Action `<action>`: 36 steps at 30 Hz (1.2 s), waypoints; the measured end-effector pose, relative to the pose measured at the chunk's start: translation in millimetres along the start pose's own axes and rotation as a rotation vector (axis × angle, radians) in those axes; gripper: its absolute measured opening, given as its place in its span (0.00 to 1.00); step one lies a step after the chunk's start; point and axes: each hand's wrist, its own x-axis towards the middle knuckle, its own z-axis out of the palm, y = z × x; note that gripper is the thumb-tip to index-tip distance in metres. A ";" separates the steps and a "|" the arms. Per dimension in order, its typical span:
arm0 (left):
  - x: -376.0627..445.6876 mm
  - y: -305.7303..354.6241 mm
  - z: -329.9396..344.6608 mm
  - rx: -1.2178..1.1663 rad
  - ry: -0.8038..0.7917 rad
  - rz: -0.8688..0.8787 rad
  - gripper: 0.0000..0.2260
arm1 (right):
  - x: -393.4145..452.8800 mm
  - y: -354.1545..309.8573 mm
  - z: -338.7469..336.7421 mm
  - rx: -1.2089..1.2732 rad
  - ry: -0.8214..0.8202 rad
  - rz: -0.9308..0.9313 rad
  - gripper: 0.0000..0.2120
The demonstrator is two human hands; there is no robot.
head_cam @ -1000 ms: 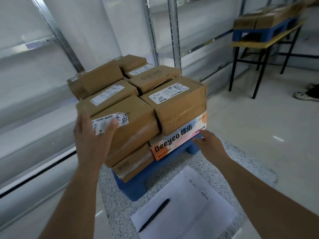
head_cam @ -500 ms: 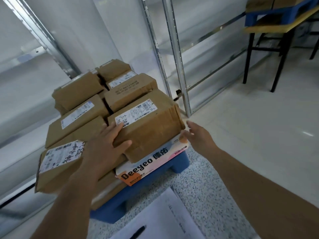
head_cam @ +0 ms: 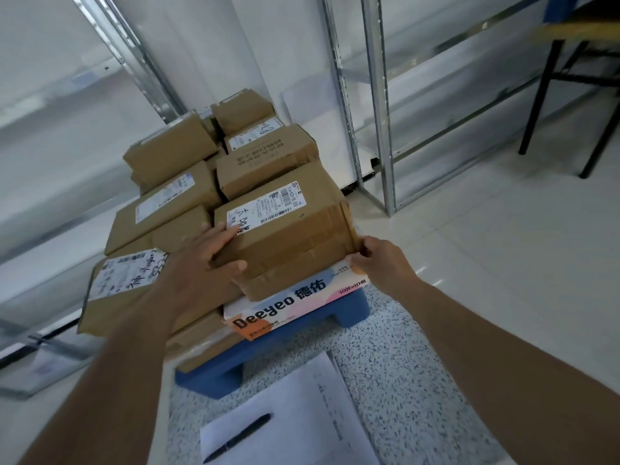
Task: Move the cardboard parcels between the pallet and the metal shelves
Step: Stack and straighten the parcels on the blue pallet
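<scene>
Cardboard, brown and taped, fills the middle of the room: parcels stacked close together on a blue plastic pallet (head_cam: pixel 349 310). Far left, the metal shelves (head_cam: pixel 110 62) run along the wall, their grey uprights slanting and their boards pale and bare-looking. Nearest them lies a flat parcel with a scrawled white label (head_cam: pixel 110 290), overhanging the stack's left edge. The left hand (head_cam: pixel 201 263) comes in over it and grips the near left corner of the big top parcel (head_cam: pixel 285 236), fingers (head_cam: pixel 221 234) spread on its labelled top, thumb pressed against its front face. That parcel is boxy, creased, banded with shiny brown tape, and sits on a white and orange printed carton (head_cam: pixel 288 307). More parcels crowd behind it, tight against one another. The right hand (head_cam: pixel 379 263) pinches the parcel's lower right corner, fingers curled at the edge. Below, on a speckled stone counter (head_cam: pixel 402 380), lie white paper sheets (head_cam: pixel 302 414) with a black pen (head_cam: pixel 238 437) across them. Right of the stack stands another grey shelf upright (head_cam: pixel 379 105), then pale glossy floor tiles (head_cam: pixel 503 246) and black legs of a yellow-topped table (head_cam: pixel 570 31).
</scene>
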 end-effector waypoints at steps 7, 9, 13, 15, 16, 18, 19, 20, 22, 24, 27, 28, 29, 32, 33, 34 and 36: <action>1.1 2.3 -2.2 -0.035 -0.011 0.001 0.29 | 3.7 -1.9 0.8 -0.029 0.001 0.070 0.09; -0.2 0.7 -3.1 -0.033 -0.010 0.002 0.29 | 3.1 -1.6 6.2 -0.006 0.002 0.063 0.08; -3.8 -3.3 -4.5 -0.038 -0.011 0.015 0.29 | 1.0 -1.1 16.3 -0.003 0.019 0.044 0.06; -5.2 -5.3 -3.5 -0.020 -0.004 0.023 0.29 | 0.3 0.0 18.9 0.004 0.031 0.041 0.05; -5.7 -6.1 -3.4 -0.018 0.000 0.026 0.29 | -0.3 -0.1 19.7 0.000 0.033 0.041 0.05; -6.3 -7.7 -3.4 -0.021 0.000 0.033 0.29 | -1.8 -0.8 20.9 -0.007 0.036 0.040 0.05; -6.4 -8.4 -3.2 -0.020 0.000 0.036 0.29 | -2.5 -1.9 21.1 -0.009 0.037 0.044 0.04; -6.5 -8.7 -3.0 -0.015 0.001 0.039 0.29 | -3.1 -3.4 21.0 -0.009 0.035 0.049 0.04; -7.1 -8.9 -2.3 -0.001 0.008 0.041 0.29 | -3.4 -6.2 19.5 -0.005 0.014 0.058 0.03; -7.9 -8.4 -1.7 -0.004 0.015 0.042 0.28 | -3.2 -8.3 15.1 -0.009 -0.021 0.054 0.04; -11.0 -3.5 -1.3 0.027 0.034 0.018 0.29 | 0.4 -10.7 4.5 -0.019 -0.047 0.045 0.10; -12.5 0.7 -1.5 0.033 0.061 0.002 0.30 | 3.0 -12.1 0.2 -0.025 -0.049 0.034 0.14; -13.6 6.4 -1.5 0.025 0.094 -0.014 0.30 | 5.5 -14.3 -4.5 -0.036 -0.053 0.019 0.19; -8.9 32.7 0.0 -0.057 0.154 -0.024 0.32 | 15.5 -20.7 -19.2 -0.020 -0.088 -0.028 0.29; -4.6 43.1 1.2 -0.079 0.166 -0.024 0.33 | 19.6 -22.7 -23.7 -0.015 -0.113 -0.051 0.29; 0.7 53.5 2.4 -0.098 0.184 -0.028 0.33 | 23.7 -24.8 -27.9 -0.012 -0.146 -0.079 0.27; 11.0 74.2 6.4 -0.126 0.213 -0.048 0.34 | 30.6 -27.4 -34.1 -0.013 -0.245 -0.146 0.22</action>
